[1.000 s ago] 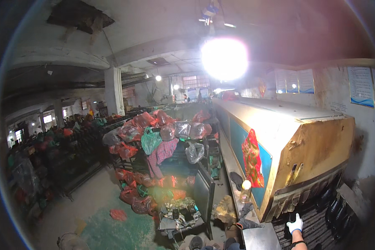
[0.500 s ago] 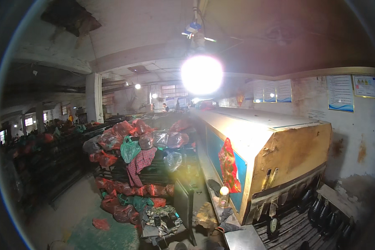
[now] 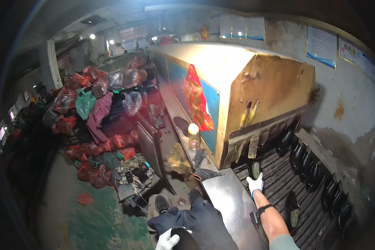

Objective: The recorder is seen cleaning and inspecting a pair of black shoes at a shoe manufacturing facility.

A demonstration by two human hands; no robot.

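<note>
My left hand (image 3: pixel 166 241), in a white glove, is closed on a black shoe (image 3: pixel 185 240) over my lap; the lower edge of the picture cuts off both. My right hand (image 3: pixel 256 184), also in a white glove, reaches out over the slatted black conveyor (image 3: pixel 271 187). Its thumb and fingers are round the near end of a dark shoe (image 3: pixel 255 169) with a pale greenish sole or insole. Farther right on the conveyor lies another black shoe (image 3: pixel 293 209), with a similar pale patch.
Several black shoes (image 3: pixel 307 163) line the conveyor's right side by a ledge. A large tan machine housing (image 3: pixel 271 87) with a flap-hung opening stands ahead. Beside my lap is a metal plate (image 3: pixel 225 200); a jar (image 3: pixel 193 137) and dark gloves (image 3: pixel 206 174) lie beyond. Bagged goods (image 3: pixel 91 100) fill racks at left.
The view has tilted down and turned right. Both my hands have come into sight, the right arm stretched to the shoe before the machine opening, the left with a black shoe.
</note>
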